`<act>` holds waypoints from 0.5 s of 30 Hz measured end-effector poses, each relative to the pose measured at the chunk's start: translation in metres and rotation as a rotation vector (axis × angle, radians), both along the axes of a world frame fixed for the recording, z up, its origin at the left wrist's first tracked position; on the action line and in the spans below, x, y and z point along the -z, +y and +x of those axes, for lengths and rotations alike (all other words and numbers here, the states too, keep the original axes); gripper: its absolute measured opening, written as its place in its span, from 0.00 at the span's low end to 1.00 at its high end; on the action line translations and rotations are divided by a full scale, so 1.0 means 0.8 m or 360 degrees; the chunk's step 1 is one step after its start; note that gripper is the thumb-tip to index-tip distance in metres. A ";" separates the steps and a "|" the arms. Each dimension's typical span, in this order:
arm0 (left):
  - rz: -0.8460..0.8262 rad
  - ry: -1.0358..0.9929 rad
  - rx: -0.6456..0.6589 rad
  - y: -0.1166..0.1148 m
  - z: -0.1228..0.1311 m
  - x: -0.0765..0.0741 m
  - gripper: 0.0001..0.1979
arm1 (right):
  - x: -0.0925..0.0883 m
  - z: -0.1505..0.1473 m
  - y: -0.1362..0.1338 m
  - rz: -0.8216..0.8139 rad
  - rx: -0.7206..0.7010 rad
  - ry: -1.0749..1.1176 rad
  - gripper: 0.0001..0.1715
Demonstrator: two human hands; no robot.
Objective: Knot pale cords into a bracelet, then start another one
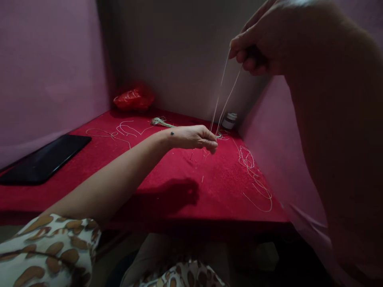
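Observation:
Two pale strands of thin cord (222,95) run taut between my hands. My left hand (197,137) pinches their lower end above the middle of the red-covered table. High at the upper right, my right hand (257,44) is closed on the upper part of the cord, its thumb and fingers pressed together. Short cord pieces (202,179) lie on the red cloth below my left hand. Behind that hand, a bundle of pale green cord (161,122) lies partly hidden by my forearm.
A black flat tablet-like slab (44,159) lies at the left edge. A red plastic bag (134,99) and a small white-capped jar (229,120) stand at the back. Loose cords (254,175) curl along the right side, others (112,134) at the left. Pink walls flank the red table (233,199).

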State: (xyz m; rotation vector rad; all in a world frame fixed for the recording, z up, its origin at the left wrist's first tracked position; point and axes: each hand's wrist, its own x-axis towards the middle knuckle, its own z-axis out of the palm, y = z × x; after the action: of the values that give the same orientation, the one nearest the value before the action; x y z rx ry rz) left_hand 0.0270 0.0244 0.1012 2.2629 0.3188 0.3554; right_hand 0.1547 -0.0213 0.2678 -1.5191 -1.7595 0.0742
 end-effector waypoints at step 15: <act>0.0018 0.0003 -0.0126 -0.012 -0.023 0.016 0.15 | -0.009 0.018 0.020 -0.0230 0.0042 -0.0084 0.14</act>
State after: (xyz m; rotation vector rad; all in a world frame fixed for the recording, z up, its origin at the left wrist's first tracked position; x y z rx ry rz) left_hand 0.0082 0.0151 0.0882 2.2663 0.4088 0.3971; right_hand 0.1688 -0.0055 0.2752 -1.6605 -1.8081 0.1524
